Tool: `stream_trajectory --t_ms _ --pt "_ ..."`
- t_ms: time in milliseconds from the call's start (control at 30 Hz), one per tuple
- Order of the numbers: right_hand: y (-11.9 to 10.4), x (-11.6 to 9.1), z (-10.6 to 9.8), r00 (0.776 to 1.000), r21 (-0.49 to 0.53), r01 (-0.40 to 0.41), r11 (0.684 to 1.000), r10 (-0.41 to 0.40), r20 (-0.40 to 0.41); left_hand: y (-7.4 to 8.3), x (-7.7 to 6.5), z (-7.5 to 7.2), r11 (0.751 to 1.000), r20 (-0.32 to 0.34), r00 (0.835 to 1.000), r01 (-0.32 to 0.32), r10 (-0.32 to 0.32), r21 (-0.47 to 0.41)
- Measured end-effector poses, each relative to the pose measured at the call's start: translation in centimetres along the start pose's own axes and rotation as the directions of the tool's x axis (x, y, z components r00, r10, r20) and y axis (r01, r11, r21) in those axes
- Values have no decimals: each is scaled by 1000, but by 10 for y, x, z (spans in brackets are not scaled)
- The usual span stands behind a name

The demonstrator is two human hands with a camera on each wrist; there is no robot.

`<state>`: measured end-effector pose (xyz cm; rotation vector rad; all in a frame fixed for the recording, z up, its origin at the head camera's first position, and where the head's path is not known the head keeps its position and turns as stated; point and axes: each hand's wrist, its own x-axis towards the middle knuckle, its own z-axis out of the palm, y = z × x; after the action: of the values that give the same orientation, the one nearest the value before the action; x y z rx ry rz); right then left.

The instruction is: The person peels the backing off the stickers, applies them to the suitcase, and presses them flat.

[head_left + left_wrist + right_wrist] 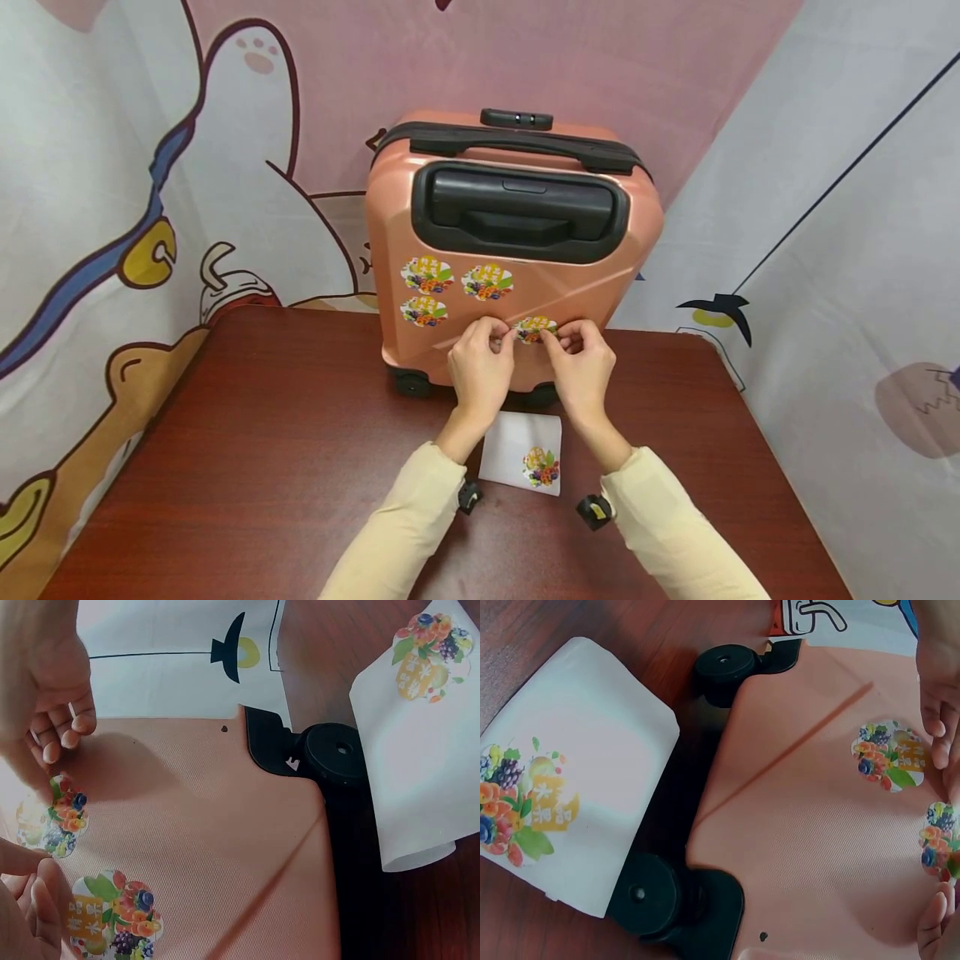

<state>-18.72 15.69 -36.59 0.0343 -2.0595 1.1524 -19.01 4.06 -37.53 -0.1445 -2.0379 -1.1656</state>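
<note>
An orange suitcase stands upright on the table, its black handle recess facing me. Between my hands a round fruit sticker lies at the suitcase's front panel; whether all of it touches the panel I cannot tell. My left hand pinches its left edge, and my right hand pinches its right edge. Three similar fruit stickers are on the panel: an upper left sticker, an upper right sticker and a lower left sticker. The left wrist view shows the held sticker partly covered by fingers.
A white backing sheet with one fruit sticker lies on the brown table in front of the suitcase, below my wrists. Black wheels support the suitcase. Behind it hangs a cartoon-printed cloth.
</note>
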Motion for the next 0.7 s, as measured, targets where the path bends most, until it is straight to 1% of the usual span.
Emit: stream_trajectory --t_ms 167,300,400,467,567,633,700 --pt "3 1 -5 1000 -17 -26 1000 26 7 -2 1 -4 1000 17 1000 19 -18 -13" --pt "6 2 -11 999 -26 -38 999 38 24 -4 1 -7 999 48 998 32 -30 -27" --pt "8 2 -14 998 -14 -41 999 41 52 -4 2 -10 997 84 996 26 -20 -76" --pt "10 2 -16 996 8 -40 999 39 79 -4 4 -13 992 128 992 21 -5 -127" --pt "13 1 -17 990 50 -39 998 32 134 -5 5 -16 982 221 975 24 19 -190" --pt "13 0 -18 983 84 -52 995 36 179 -7 6 -17 975 290 957 38 28 -220" --pt "13 -1 -19 973 116 -70 991 42 227 -8 6 -18 971 343 939 49 35 -233"
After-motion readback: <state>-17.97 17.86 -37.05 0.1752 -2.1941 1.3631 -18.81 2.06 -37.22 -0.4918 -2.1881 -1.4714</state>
